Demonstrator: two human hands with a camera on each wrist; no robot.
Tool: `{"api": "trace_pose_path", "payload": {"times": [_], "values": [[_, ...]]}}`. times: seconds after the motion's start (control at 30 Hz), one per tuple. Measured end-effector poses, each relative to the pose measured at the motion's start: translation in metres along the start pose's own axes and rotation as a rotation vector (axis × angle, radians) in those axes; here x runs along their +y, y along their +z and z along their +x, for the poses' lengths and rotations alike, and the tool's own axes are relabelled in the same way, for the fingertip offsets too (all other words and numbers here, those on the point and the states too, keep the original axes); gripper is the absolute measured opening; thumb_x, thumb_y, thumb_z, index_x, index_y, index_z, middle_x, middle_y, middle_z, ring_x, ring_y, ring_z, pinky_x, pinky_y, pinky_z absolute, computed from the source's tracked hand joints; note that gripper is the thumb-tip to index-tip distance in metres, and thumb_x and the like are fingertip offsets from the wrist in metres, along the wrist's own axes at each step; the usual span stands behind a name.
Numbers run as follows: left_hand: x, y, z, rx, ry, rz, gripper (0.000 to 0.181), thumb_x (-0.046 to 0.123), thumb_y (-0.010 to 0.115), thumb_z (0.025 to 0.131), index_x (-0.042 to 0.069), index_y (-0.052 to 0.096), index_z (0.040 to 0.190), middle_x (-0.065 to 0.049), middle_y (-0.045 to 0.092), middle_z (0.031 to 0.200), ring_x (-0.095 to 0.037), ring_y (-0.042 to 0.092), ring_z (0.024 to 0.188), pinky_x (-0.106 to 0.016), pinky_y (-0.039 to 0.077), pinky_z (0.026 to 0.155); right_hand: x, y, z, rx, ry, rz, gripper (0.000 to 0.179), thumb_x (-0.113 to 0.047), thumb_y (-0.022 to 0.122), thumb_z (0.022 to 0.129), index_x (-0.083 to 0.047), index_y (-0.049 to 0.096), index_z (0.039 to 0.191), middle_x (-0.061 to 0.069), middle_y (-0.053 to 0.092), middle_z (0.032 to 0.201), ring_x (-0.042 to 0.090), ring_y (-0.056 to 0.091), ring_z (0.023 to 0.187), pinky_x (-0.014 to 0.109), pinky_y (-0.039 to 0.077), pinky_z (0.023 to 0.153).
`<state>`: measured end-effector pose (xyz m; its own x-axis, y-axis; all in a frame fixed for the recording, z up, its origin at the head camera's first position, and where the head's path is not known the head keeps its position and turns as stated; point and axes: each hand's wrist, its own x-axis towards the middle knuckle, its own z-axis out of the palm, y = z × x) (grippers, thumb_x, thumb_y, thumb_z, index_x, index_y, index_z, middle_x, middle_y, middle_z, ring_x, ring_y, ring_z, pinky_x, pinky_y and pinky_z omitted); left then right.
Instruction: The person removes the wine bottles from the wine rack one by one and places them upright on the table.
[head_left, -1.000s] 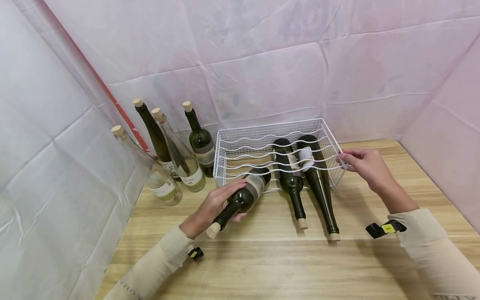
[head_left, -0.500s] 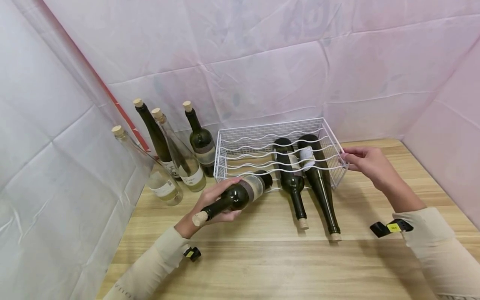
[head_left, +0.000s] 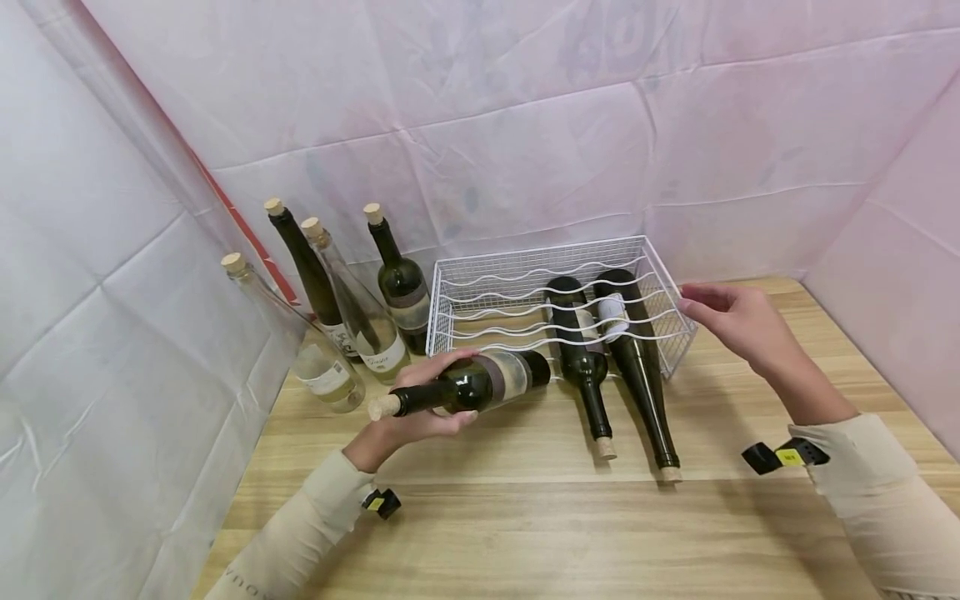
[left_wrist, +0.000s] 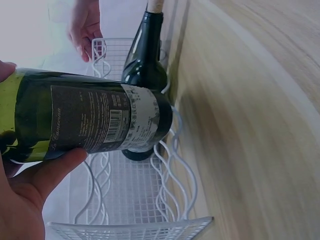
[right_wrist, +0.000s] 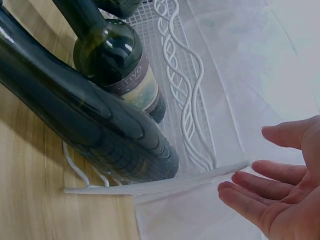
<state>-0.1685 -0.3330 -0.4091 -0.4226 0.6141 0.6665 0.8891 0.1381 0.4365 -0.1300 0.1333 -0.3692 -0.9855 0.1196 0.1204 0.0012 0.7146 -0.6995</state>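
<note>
My left hand grips a dark green wine bottle around its body, just in front of a white wire rack. The bottle is tilted, corked neck toward the left, base toward the rack's front. In the left wrist view its dark back label faces the camera, and the thumb presses underneath. At the rack's right end is my right hand, its fingers loosely extended. The right wrist view shows these fingertips at the rack's end rim, holding nothing. Two dark bottles lie in the rack's right half, necks forward.
Several corked bottles stand upright left of the rack: a short dark one, a tall dark one and two clear ones. The wooden table extends in front. White sheeting hangs close behind the rack.
The held bottle has come out of the rack's front, moving left and swinging from slanted to nearly sideways. My right fingers have loosened from the rack's end and straightened.
</note>
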Motion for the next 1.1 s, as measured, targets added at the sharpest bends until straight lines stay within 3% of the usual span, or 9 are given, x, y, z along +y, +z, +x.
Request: {"api": "trace_pose_path", "payload": {"times": [0.2, 0.37, 0.67, 0.9, 1.0, 1.1], "values": [[0.005, -0.006, 0.006, -0.033, -0.053, -0.01, 0.074, 0.024, 0.085, 0.076, 0.002, 0.058, 0.141, -0.013, 0.071, 0.134, -0.024, 0.071, 0.118, -0.029, 0.059, 0.098, -0.015, 0.002, -0.007, 0.098, -0.071, 0.038, 0.061, -0.043, 0.072, 0.097, -0.001, 0.062, 0.141, 0.025, 0.065, 0.138, -0.032, 0.047, 0.089, -0.006, 0.041, 0.074], [0.008, -0.008, 0.012, -0.071, -0.091, -0.089, 0.074, 0.019, 0.085, 0.075, 0.0, 0.058, 0.141, -0.014, 0.07, 0.135, -0.022, 0.07, 0.12, -0.028, 0.057, 0.1, -0.03, 0.005, -0.011, 0.08, -0.124, 0.068, 0.059, -0.039, 0.078, 0.093, -0.006, 0.064, 0.14, 0.019, 0.066, 0.141, -0.031, 0.048, 0.097, -0.006, 0.042, 0.082], [0.012, -0.005, 0.024, -0.097, -0.068, -0.178, 0.074, 0.014, 0.086, 0.073, 0.001, 0.058, 0.14, -0.016, 0.07, 0.134, -0.019, 0.07, 0.117, -0.025, 0.057, 0.098, -0.055, 0.019, -0.011, -0.145, -0.226, 0.133, 0.061, -0.026, 0.084, 0.089, -0.011, 0.061, 0.144, 0.012, 0.066, 0.143, -0.021, 0.056, 0.113, -0.001, 0.044, 0.094], [0.017, -0.002, 0.038, -0.134, -0.045, -0.194, 0.074, 0.013, 0.086, 0.072, 0.003, 0.06, 0.14, -0.014, 0.072, 0.133, -0.019, 0.071, 0.113, -0.028, 0.058, 0.096, -0.076, 0.034, -0.011, -0.355, -0.357, 0.158, 0.068, -0.021, 0.086, 0.086, -0.01, 0.057, 0.147, 0.011, 0.063, 0.147, 0.027, 0.062, 0.134, 0.005, 0.045, 0.103], [0.02, 0.001, 0.046, -0.155, -0.008, -0.219, 0.075, 0.011, 0.086, 0.071, 0.001, 0.06, 0.14, -0.017, 0.071, 0.132, -0.019, 0.071, 0.112, -0.029, 0.058, 0.096, -0.083, 0.042, -0.008, -0.433, -0.414, 0.159, 0.072, -0.022, 0.086, 0.085, -0.008, 0.055, 0.148, 0.013, 0.062, 0.149, 0.027, 0.063, 0.133, 0.013, 0.049, 0.106], [0.022, 0.004, 0.052, -0.176, 0.032, -0.235, 0.075, 0.012, 0.086, 0.069, 0.0, 0.059, 0.139, -0.019, 0.071, 0.13, -0.02, 0.071, 0.112, -0.03, 0.059, 0.097, -0.087, 0.051, -0.005, -0.512, -0.446, 0.188, 0.075, -0.021, 0.088, 0.083, -0.007, 0.054, 0.149, 0.014, 0.061, 0.149, 0.028, 0.063, 0.134, 0.031, 0.053, 0.111]]}}
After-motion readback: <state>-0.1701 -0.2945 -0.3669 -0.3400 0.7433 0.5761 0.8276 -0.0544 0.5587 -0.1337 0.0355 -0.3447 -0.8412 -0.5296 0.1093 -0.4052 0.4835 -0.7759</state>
